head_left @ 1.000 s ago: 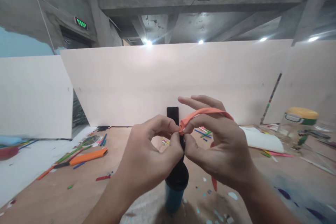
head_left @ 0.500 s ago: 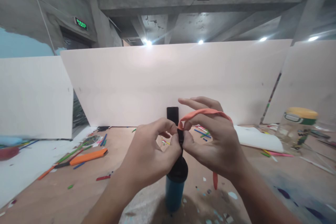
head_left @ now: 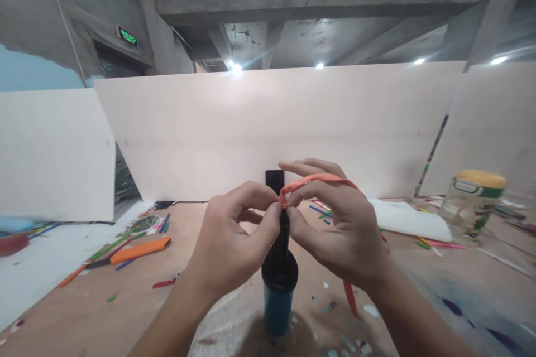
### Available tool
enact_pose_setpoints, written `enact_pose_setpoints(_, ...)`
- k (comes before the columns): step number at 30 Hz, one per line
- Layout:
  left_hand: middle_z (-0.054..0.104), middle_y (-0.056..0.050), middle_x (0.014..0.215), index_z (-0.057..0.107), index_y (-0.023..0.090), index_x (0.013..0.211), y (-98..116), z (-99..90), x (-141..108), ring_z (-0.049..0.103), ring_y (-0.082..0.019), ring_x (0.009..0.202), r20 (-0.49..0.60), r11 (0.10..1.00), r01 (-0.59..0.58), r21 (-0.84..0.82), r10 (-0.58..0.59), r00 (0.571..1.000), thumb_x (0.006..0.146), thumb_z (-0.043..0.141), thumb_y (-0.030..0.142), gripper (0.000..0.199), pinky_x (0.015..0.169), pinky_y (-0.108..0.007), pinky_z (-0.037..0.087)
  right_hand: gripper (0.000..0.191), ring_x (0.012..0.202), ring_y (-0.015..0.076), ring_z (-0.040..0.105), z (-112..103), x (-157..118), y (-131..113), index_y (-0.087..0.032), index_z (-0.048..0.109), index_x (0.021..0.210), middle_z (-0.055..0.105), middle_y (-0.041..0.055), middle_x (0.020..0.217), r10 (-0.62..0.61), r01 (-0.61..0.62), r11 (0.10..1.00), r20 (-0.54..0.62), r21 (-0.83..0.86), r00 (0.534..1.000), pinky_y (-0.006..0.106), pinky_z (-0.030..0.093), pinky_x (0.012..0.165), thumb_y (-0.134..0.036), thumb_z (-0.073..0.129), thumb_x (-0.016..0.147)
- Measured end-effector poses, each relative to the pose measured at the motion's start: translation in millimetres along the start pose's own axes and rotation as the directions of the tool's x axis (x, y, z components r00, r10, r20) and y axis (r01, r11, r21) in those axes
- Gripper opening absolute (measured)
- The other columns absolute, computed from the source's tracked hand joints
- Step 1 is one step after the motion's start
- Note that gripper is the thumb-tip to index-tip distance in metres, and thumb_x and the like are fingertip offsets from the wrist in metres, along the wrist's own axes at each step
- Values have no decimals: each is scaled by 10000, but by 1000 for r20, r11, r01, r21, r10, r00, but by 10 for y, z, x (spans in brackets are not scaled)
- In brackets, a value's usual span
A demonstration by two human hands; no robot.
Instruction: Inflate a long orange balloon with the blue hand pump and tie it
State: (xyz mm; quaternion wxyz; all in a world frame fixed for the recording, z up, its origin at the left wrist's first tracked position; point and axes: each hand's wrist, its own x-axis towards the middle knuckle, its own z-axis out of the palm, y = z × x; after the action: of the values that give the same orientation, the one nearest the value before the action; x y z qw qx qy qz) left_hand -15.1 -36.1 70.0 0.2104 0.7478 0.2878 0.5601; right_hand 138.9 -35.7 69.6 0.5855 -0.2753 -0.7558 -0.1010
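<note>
A long, flat orange balloon [head_left: 318, 178] runs over the fingers of my right hand [head_left: 341, 228], and its loose end hangs below that palm. My right thumb and index finger pinch it close to its mouth. My left hand [head_left: 234, 234] is closed too, its thumb and index finger pressed at the same spot. Between the fingertips the balloon's mouth meets the tip of the black nozzle [head_left: 281, 242] of a blue-and-black balloon pump [head_left: 277, 309], which stands upright below. Exactly how far the mouth covers the tip is hidden by my fingers.
An orange-handled cutter [head_left: 140, 251] and several colored balloons lie to the left. At the right are a white paper pad [head_left: 412, 220] and a clear bottle with a yellow lid [head_left: 477, 201]. Behind stand a black rectangular object [head_left: 274, 178] and a white board [head_left: 259, 122].
Both hands have shifted slightly left, with the balloon at the nozzle tip. More of the black nozzle shows beneath my fingers, and the balloon's hanging end has swung down to the right.
</note>
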Motion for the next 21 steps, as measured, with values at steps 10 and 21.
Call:
enact_pose_setpoints(10,664,34,648,619,200,738,25,-36,-9,617,-105,567,-51,957,-138,254,156,986,778,577,124,95,557,-188,492,136,1073,213,574,-17,-9,-20,-247,661,835,703,12,915,157,-159,987,72,23,985,367,488,872,-159,611,744)
enact_pose_setpoints(21,664,25,630,660,219,733,61,-76,-16,600,-120,558,-65,902,-235,363,276,959,702,632,107,120,570,-211,446,127,1001,194,599,-43,-1,-60,-226,665,807,703,15,881,45,-44,999,57,-19,997,332,488,856,-126,599,766)
